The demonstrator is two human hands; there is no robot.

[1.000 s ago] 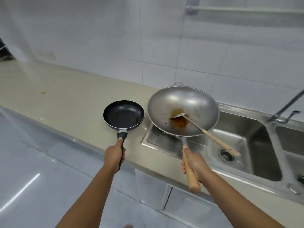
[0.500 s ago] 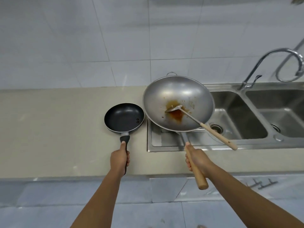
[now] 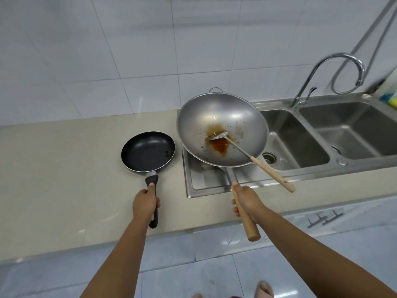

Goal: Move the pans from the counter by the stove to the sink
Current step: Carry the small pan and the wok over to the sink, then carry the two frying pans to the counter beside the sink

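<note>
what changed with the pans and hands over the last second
The view swung to face the counter squarely as the person carried both pans along it: more of the sink and faucet now show, and the wok hangs further over the left basin. Unchanged: left hand grips the black frying pan, right hand the wok's wooden handle, spatula resting inside.

— Black frying pan (image 3: 147, 152), black grip, on a beige bench (image 3: 64, 168)?
— Yes. Silver wok (image 3: 222, 130) smeared orange-brown, pale wooden handle.
— Spatula (image 3: 249, 155)?
— Steel blade, light wood shaft. Grey steel sink (image 3: 300, 175), white wall tiles (image 3: 129, 50).
</note>
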